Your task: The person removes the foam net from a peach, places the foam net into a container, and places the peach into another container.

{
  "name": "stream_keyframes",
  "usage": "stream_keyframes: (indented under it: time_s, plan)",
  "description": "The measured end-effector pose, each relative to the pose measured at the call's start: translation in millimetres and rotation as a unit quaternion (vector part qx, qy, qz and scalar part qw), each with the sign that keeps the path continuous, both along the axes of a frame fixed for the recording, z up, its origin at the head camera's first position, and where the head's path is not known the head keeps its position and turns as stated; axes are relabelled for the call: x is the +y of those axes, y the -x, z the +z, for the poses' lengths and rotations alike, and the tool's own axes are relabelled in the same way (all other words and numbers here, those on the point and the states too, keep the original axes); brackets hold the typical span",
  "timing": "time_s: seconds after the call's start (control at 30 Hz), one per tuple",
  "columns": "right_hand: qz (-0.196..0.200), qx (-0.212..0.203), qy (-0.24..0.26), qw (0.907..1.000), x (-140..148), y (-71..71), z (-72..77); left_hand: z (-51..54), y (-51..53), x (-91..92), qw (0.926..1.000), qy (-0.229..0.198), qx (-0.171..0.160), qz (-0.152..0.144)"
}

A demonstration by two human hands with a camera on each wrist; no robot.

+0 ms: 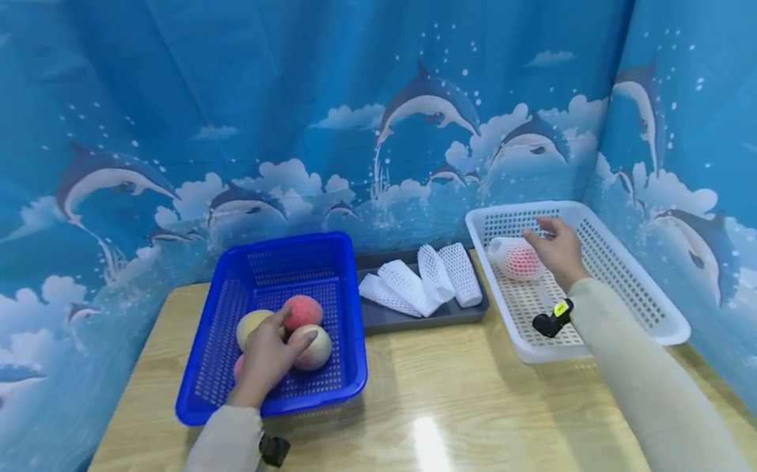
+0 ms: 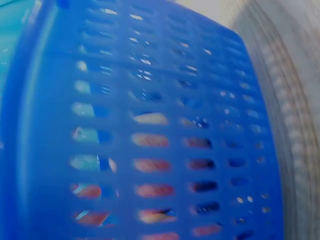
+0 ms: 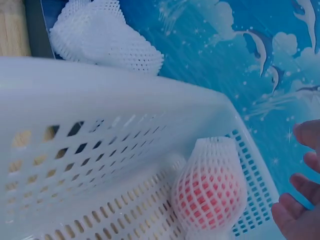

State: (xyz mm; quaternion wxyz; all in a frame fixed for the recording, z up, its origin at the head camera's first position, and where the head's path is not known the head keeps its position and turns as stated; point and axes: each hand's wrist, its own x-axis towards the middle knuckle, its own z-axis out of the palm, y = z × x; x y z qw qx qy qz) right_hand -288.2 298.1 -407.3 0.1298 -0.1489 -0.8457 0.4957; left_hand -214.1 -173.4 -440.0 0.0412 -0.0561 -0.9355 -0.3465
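Inside the blue basket [image 1: 348, 351], my left hand [image 1: 268, 358] reaches over several peaches, its thumb and fingers spread apart. The thumb touches or lies just over a pale peach [image 1: 313, 350]; the fingers come down between a yellowish peach [image 1: 251, 326] and a red peach [image 1: 304, 310]. Only the basket's slotted side [image 2: 55, 150] fills most of the left wrist view, hiding that hand. At right, my right hand [image 1: 560, 250] is held empty with parted fingers over the white basket [image 1: 634, 298]. Beside it lies a peach in a white foam net [image 3: 210, 197], on the basket's floor.
Between the baskets, a dark grey tray [image 1: 390, 322] holds several white foam net sleeves [image 1: 405, 287]. Everything stands on a light wooden table [image 1: 434, 388]. A blue dolphin-print curtain [image 1: 343, 73] hangs behind and along the sides.
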Motion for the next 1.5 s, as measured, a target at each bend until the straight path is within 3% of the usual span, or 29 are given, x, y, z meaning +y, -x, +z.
stream_keyframes:
  time_s: [0.2, 0.43, 0.53, 0.63, 0.73, 0.9, 1.0, 1.27, 1.37, 1.5]
  plan:
    - [0.02, -0.006, -0.014, 0.9997, 8, 4.4, -17.7, 9.6, -8.6, 14.8, 0.9988, -0.043, 0.023, 0.002]
    - [0.026, -0.014, -0.054, 0.9981, 13, 6.3, -41.1, 9.3, -23.3, 38.0, 0.9938, -0.094, 0.055, -0.023]
    - [0.035, -0.015, -0.067, 0.9971, 15, 6.5, -47.4, 10.9, -31.5, 47.8, 0.9919, -0.101, 0.068, -0.036]
    - [0.051, -0.018, -0.079, 0.9954, 18, 5.9, -50.2, 11.9, -38.7, 57.0, 0.9888, -0.097, 0.102, -0.049]
    - [0.082, -0.034, -0.116, 0.9893, 22, 5.5, -53.1, 11.5, -46.7, 65.4, 0.9855, -0.1, 0.12, -0.066]
    - [0.146, -0.056, -0.182, 0.9707, 27, 7.6, -58.4, 10.2, -59.4, 76.5, 0.983, -0.132, 0.098, -0.08]
    - [0.165, -0.063, -0.192, 0.9654, 25, 9.4, -58.3, 8.6, -63.0, 80.5, 0.9793, -0.155, 0.096, -0.088]
    - [0.1, -0.089, -0.207, 0.9691, 16, 11.7, -52.9, 5.6, -66.9, 85.6, 0.9717, -0.175, 0.1, -0.124]
    - [0.075, -0.086, -0.217, 0.9695, 16, 10.7, -53.6, 4.5, -67.5, 87.3, 0.9714, -0.179, 0.091, -0.127]
    - [0.061, -0.085, -0.193, 0.9757, 17, 9.8, -55.6, 2.3, -67.8, 89.9, 0.9727, -0.173, 0.083, -0.13]
